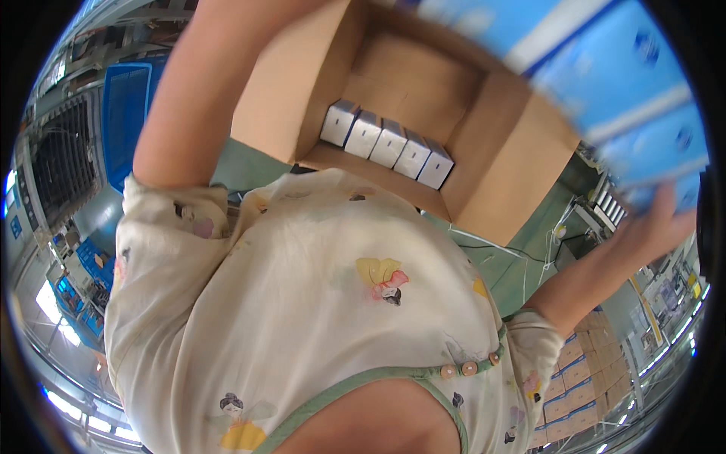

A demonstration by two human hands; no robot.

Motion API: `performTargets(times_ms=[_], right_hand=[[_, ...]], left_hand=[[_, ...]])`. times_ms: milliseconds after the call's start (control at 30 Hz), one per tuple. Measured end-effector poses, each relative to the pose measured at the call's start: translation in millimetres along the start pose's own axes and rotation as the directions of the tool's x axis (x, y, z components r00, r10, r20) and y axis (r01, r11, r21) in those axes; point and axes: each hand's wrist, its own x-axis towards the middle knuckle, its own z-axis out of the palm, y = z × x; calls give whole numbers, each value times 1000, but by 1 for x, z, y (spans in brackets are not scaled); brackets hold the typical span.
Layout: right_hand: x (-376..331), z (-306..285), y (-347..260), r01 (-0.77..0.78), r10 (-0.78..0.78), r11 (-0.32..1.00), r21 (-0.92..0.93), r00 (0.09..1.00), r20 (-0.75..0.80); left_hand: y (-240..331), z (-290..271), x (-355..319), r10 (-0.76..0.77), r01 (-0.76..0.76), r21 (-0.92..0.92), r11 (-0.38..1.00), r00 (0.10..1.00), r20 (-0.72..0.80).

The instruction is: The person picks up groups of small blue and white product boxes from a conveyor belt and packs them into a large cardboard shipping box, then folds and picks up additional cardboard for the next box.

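A row of light-blue packs with white bands (620,68), blurred by motion, is held up at the upper right, above the right side of an open brown carton (504,159). At the row's lower right end, my right hand (665,216) grips the packs, its fingers partly hidden and smeared. My left arm stretches up past the top edge, so my left hand is out of the picture. Inside the carton, several narrow boxes with white ends (389,144) stand side by side along the near wall. The carton's far part shows bare cardboard, and its flaps are folded outward.
A blue bin (125,125) stands on the left near dark racking (64,151). Stacked brown cartons (578,378) sit at the lower right. Cables (522,253) run over the green floor (503,276) beside the open carton, and a small roller conveyor (607,206) lies to the right.
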Motion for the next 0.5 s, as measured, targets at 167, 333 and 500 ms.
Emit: performTargets(times_ms=[167,333,500], right_hand=[[-131,4,48,-338,329,940,-42,868,373],[-179,97,142,-175,822,557,-812,262,507],[-212,196,262,284,773,617,-734,-47,632]], left_hand=[[-12,-3,-131,-533,478,306,824,837,128],[-146,88,-208,-916,470,786,400,187,354],[-248,153,-210,-785,142,785,603,-71,616]])
